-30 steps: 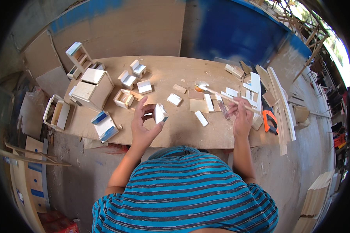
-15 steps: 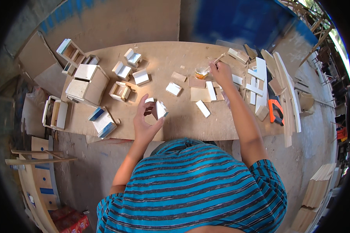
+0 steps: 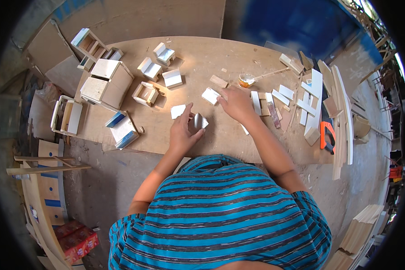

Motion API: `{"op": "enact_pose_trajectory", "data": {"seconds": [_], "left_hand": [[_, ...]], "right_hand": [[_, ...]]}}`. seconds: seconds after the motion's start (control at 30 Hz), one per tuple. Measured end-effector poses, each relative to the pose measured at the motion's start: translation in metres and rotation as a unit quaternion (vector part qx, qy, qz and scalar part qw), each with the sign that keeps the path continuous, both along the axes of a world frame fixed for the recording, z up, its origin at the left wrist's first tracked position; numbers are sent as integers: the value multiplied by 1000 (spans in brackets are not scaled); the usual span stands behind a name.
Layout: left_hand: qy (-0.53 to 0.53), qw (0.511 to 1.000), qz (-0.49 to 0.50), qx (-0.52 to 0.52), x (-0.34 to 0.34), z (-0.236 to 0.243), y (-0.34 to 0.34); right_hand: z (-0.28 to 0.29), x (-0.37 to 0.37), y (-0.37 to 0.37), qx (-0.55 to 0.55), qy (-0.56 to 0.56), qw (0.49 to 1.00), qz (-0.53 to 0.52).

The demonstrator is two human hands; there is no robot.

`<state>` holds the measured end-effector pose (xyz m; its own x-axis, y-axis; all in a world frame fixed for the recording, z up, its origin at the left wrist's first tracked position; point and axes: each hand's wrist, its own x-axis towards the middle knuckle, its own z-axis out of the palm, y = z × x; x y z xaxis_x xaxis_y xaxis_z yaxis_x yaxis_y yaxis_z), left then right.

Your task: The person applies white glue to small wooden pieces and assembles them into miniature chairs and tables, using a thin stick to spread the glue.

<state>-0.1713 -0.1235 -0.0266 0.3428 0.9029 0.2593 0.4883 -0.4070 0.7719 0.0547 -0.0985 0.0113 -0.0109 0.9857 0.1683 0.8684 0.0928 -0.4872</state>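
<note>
My left hand (image 3: 184,133) is closed around a small white piece of wood (image 3: 201,121), held upright between thumb and fingers near the table's front edge. A flat white piece (image 3: 178,111) lies just past its fingertips. My right hand (image 3: 238,107) reaches across to a white wooden block (image 3: 210,96), its thumb and fingertips pinched at the block's right edge. Beyond that hand stands a small clear cup (image 3: 246,80) with amber stuff in it. A thin wooden stick (image 3: 272,74) leans out of the cup to the right. A bare wood strip (image 3: 218,81) lies behind the block.
Miniature wooden chairs (image 3: 164,54) and a small cabinet (image 3: 107,85) fill the table's left side. To the right are white strips (image 3: 307,105), an orange-handled saw (image 3: 327,137) and long boards (image 3: 343,112). The wooden tabletop (image 3: 202,58) ends in front of my body.
My right hand has let go of the stick, which now rests in the cup, and has come nearer to the white block. My left hand still holds its piece, turned somewhat. The view has shifted.
</note>
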Motion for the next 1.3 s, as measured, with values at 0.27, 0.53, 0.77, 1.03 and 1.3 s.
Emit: {"op": "enact_pose_trajectory", "data": {"seconds": [0.27, 0.53, 0.77, 1.03, 1.3], "left_hand": [[26, 999, 25, 39, 11, -16, 10], [12, 997, 23, 66, 16, -22, 10], [12, 998, 35, 53, 14, -20, 9], [1, 1000, 23, 19, 14, -18, 6], [-1, 1000, 17, 21, 15, -18, 5]], "right_hand": [[-23, -12, 35, -70, -48, 996, -23], [-4, -20, 14, -95, 18, 995, 8], [-29, -8, 16, -99, 196, 975, -17], [-48, -8, 3, -21, 234, 972, -24], [-30, -12, -5, -33, 194, 980, -41]]}}
